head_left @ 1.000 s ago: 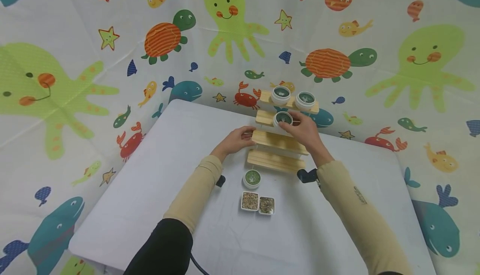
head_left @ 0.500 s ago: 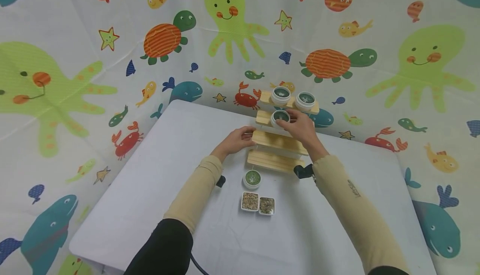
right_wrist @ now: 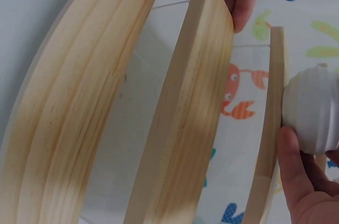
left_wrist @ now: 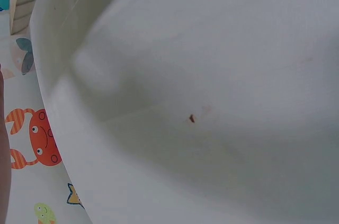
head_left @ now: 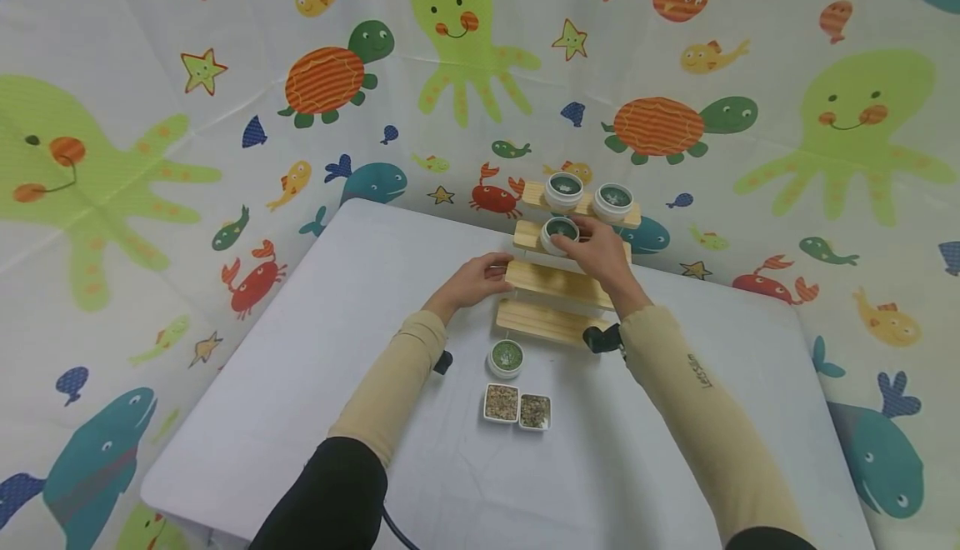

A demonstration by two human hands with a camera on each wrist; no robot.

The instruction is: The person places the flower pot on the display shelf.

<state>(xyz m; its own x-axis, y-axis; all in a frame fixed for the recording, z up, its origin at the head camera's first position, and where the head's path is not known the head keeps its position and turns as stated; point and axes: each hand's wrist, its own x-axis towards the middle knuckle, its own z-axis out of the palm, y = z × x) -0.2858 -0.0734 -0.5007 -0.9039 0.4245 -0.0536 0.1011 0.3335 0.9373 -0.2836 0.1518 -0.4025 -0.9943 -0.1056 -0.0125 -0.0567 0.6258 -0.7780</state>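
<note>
A tiered wooden rack stands near the back of the table. My right hand grips a small round white bowl with dark green contents, at the left part of the second tier from the top. In the right wrist view the bowl sits right at that tier's board, fingers against its side. My left hand holds the left end of the third board, thumb on the edge and fingers beneath. Two similar bowls, a left one and a right one, stand on the top tier.
In front of the rack are a round bowl of green bits and two square white dishes, one with tan bits, the other with darker bits. A white cloth covers the table. A sea-animal curtain hangs behind.
My right hand has shifted the bowl slightly left and back along the second tier. The left hand keeps its hold on the third board.
</note>
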